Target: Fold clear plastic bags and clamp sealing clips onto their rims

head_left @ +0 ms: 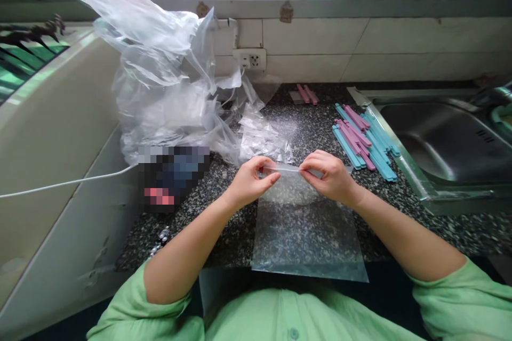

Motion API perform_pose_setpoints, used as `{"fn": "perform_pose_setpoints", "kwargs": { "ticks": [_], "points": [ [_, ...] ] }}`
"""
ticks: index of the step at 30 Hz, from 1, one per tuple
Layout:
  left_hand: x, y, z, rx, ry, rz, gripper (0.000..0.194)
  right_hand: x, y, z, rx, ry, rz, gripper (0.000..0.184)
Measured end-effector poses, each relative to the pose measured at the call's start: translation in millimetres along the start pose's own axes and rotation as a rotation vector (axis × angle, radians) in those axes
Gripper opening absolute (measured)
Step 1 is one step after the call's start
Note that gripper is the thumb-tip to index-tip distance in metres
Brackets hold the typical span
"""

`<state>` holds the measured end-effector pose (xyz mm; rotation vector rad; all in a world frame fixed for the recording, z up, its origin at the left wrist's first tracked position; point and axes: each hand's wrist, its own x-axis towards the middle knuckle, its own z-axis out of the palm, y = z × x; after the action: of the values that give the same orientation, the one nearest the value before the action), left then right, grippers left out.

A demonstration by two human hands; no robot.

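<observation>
A clear plastic bag [308,234] lies over the front of the speckled counter, its lower edge hanging past the counter's rim. Along the bag's top edge, my left hand [258,178] pinches the plastic at the left, the thumb slightly lifted. My right hand [330,176] pinches the same edge a little to the right, fingertips pressed together. Between the two hands the edge looks narrow, whitish and folded. To the right lies a pile of blue sealing clips [382,162] and pink sealing clips [352,136]. Crumpled clear plastic packaging [264,136] is just beyond my left hand.
A large heap of clear plastic bags [164,85] rises at the back left. Before it lies a blurred-out dark object [176,176] near a white cable [68,185]. Two pink clips [307,94] lie by the wall below a socket [251,60]. A steel sink [424,144] is at right.
</observation>
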<state>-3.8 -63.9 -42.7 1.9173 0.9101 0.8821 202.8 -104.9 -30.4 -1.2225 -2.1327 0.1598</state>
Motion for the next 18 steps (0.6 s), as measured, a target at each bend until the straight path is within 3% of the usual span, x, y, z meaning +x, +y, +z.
{"fn": "perform_pose_setpoints", "kwargs": {
  "ticks": [12, 18],
  "points": [
    [0.4, 1.5, -1.5, -0.021, 0.060, 0.097, 0.010, 0.2, -1.9, 2.3, -0.020, 0.011, -0.022, 0.015],
    [0.0, 4.0, -1.2, -0.086, 0.002, -0.063, 0.017, 1.9, -5.5, 3.1, -0.029, 0.021, -0.033, 0.014]
  ]
}}
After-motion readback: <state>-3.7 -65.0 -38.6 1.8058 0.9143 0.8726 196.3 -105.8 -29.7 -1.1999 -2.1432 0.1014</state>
